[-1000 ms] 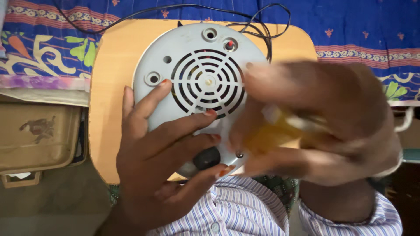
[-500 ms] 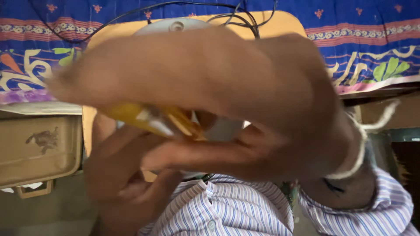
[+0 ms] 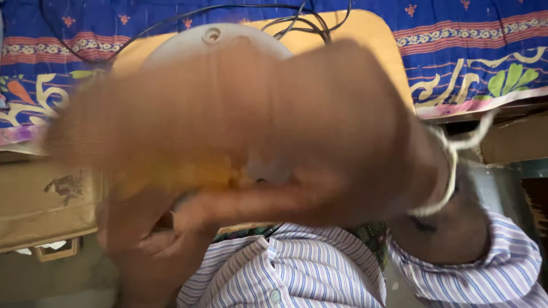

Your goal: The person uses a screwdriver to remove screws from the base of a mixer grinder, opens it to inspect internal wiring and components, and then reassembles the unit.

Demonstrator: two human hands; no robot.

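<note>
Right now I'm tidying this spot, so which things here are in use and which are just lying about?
In use:
right hand, blurred, around a yellow tool
left hand, under the round grey appliance
wooden board beneath it

Lying about:
patterned blue cloth
black cord
tan box

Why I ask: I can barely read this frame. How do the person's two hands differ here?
The right hand is blurred, close to the camera and fills the middle; the left hand sits lower and is mostly covered by it. The right hand is closed on something yellow; the left hand's grip is hidden. Both are bare.
</note>
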